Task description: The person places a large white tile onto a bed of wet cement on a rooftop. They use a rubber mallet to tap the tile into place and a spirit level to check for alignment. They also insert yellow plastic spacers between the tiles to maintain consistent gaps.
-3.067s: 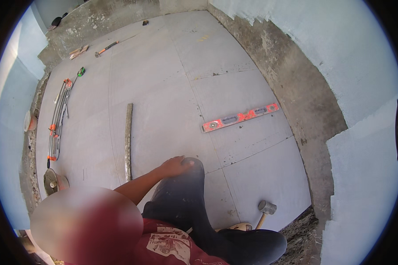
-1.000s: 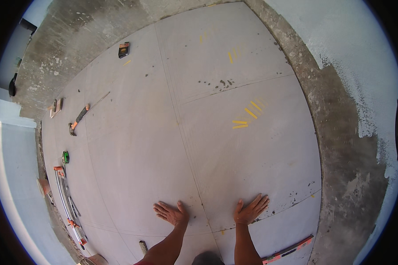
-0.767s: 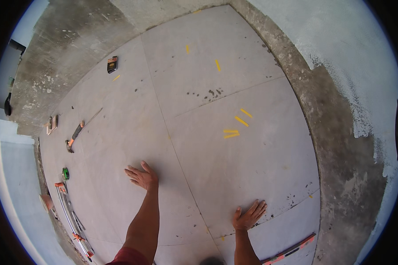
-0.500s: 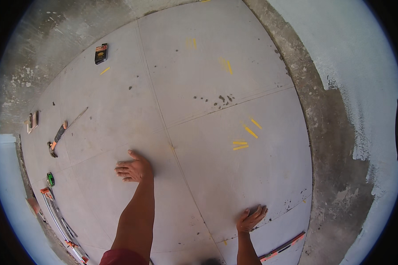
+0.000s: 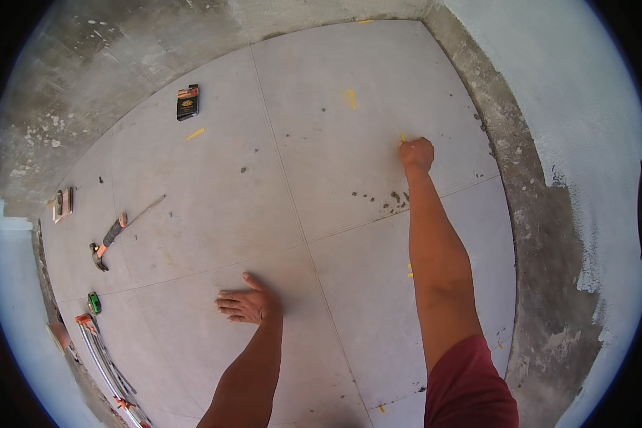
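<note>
My right hand point(image 5: 417, 153) reaches far forward over the pale grey tiled floor point(image 5: 364, 164). Its fingers are closed in a pinch at the near end of a thin yellow strip point(image 5: 403, 136), whose far tip shows past the fingers. My left hand point(image 5: 248, 304) rests palm down on a tile left of the long joint, thumb and fingers spread, holding nothing. Another yellow strip point(image 5: 351, 99) lies farther ahead. Part of a yellow strip point(image 5: 410, 271) shows beside my right forearm, which hides the floor under it. Dark crumbs point(image 5: 386, 203) lie left of that forearm.
At the left are a hammer point(image 5: 108, 244), a green tape measure point(image 5: 94, 303) and a long metal tool with orange ends point(image 5: 104, 365). A black box point(image 5: 187, 102) sits far left of centre. Rough grey concrete point(image 5: 542, 285) borders the tiles on the right.
My right hand has moved from the near right floor far forward to the yellow strip, its fingers closing. My left hand stays flat. The view has shifted, so the floor appears lower and farther right.
</note>
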`<state>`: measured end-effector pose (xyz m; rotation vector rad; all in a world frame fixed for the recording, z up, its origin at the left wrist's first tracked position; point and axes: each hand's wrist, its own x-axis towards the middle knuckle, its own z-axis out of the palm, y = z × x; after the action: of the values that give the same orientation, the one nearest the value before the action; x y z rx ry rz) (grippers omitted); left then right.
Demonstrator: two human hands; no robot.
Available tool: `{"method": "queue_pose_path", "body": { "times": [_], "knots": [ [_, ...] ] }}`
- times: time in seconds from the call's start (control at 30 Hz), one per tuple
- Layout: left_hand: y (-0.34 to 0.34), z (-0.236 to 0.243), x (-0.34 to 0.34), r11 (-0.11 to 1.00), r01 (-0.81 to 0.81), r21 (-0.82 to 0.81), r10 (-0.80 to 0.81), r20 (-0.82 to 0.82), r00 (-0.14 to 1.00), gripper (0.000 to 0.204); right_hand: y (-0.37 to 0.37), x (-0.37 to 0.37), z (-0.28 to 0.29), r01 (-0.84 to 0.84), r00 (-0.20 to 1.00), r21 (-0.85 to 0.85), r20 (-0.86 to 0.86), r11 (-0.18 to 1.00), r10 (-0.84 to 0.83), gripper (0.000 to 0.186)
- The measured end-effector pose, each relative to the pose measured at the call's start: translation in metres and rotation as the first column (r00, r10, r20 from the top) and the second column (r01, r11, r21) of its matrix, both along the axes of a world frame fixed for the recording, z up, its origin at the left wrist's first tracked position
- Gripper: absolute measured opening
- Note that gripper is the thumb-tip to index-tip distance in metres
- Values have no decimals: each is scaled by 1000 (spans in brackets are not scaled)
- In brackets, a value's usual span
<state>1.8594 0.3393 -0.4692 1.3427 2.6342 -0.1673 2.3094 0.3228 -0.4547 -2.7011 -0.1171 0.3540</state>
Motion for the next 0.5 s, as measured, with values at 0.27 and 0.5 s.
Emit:
{"method": "queue_pose_path", "body": {
  "times": [0.27,0.5],
  "knots": [
    [0,7,-1,999,17,-47,-17,-7,1000,97,38,-2,-33,-280,950,343,231,897,208,37],
    [1,8,-4,999,13,-37,-13,4,1000,99,149,-26,6,-246,963,46,125,968,239,40]
  ]
}}
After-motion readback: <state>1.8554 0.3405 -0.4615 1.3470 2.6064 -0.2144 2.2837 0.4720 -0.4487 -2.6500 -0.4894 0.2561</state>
